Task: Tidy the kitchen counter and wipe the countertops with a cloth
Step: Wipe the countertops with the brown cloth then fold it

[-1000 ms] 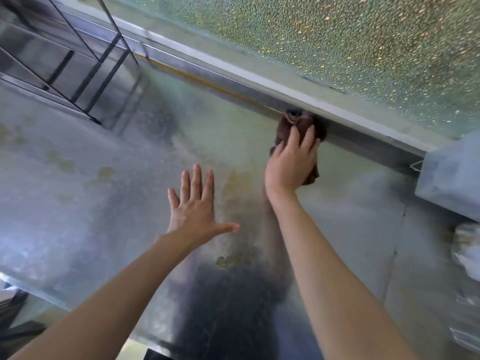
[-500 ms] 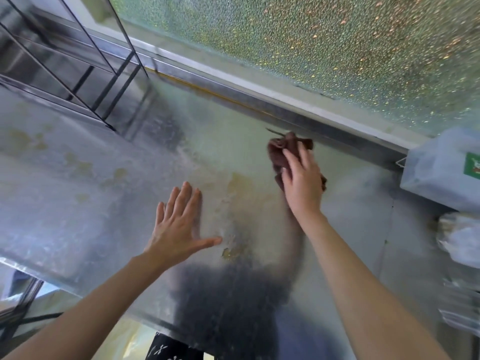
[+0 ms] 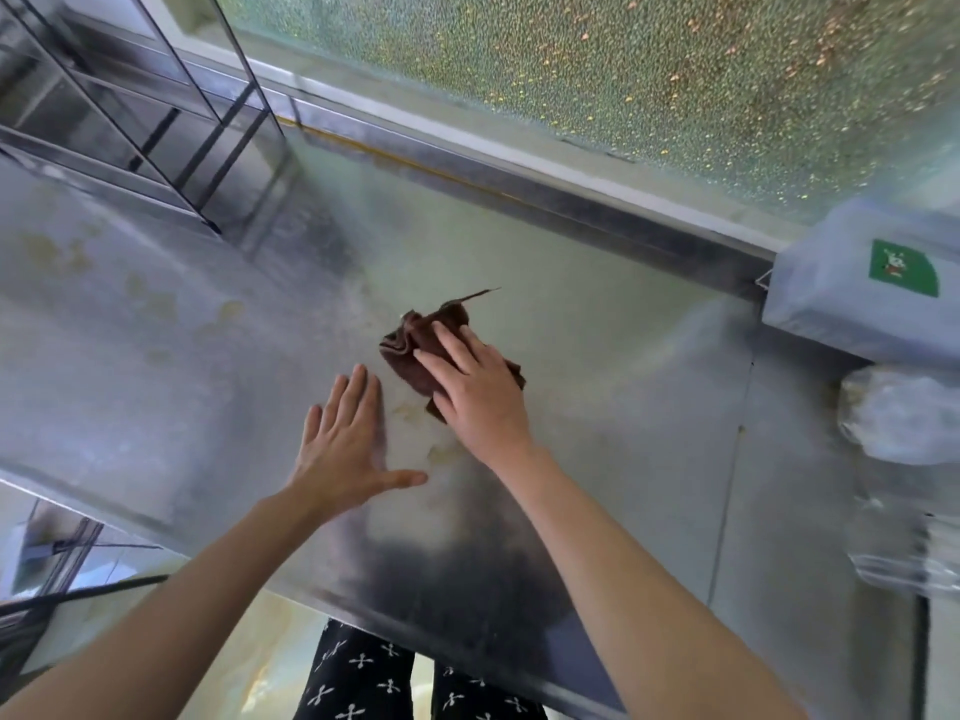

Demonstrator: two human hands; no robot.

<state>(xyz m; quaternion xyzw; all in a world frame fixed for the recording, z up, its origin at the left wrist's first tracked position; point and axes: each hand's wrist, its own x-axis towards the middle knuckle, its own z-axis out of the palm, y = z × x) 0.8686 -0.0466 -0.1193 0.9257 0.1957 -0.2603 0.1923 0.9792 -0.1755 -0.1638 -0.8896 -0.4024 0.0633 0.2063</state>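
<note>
A dark brown cloth lies bunched on the steel countertop, near its middle. My right hand presses flat on the cloth with straight fingers, covering its near half. My left hand rests flat on the bare steel just left of the cloth, fingers spread and holding nothing. Yellowish stains mark the steel to the left, and a smaller stain shows between my two hands.
A metal rack stands at the back left. A pebbled glass pane runs along the back above a raised steel ledge. A plastic-wrapped box and clear bags sit at the right edge. The counter's front edge is close to my legs.
My right hand has dragged the cloth from the back ledge toward me and leftward, to the counter's middle. The left hand stayed flat on the steel.
</note>
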